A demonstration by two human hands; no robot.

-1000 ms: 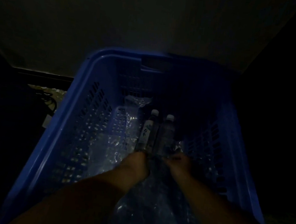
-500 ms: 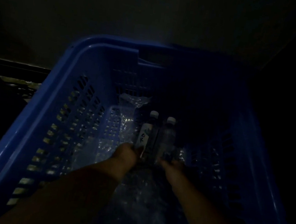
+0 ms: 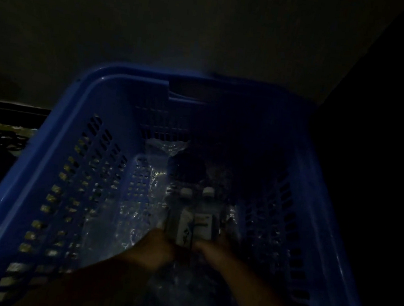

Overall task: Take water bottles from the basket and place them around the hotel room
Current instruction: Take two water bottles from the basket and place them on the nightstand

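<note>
A blue basket (image 3: pixel 77 139) has walls patterned with slotted holes. Two clear bottles (image 3: pixel 193 224) inside have white caps and pale labels.

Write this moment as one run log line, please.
left hand: grips left bottle at base | right hand: grips right bottle at base | both side by side in blue basket | plastic wrap: in basket

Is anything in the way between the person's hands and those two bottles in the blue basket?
Nothing visible. The left hand and right hand are at the lower ends of the two bottles lying side by side in the basket. Crinkled clear plastic lies around them, not between. The grip itself is too dark to judge.
</note>
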